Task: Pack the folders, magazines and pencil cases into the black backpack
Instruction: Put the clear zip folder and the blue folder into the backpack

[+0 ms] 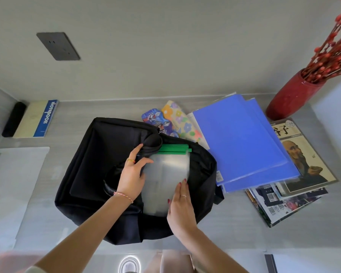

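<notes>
Pale grey wall (pixel 165 46) behind a light grey wood-grain desk (pixel 244 233). Dark socket plate (pixel 58 46) mounted on the wall, upper left. Red vase (pixel 289 95) with red berry stems (pixel 335 48) stands at the desk's far right corner. Lighting even, soft shadows.

matt black cloth backpack (pixel 98 154); translucent folder (pixel 165 174), probably plastic.

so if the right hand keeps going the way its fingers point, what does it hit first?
The right hand already lies on the translucent folder. Further along comes the folder's green spine bar at the backpack opening, though depth is unclear.
</notes>
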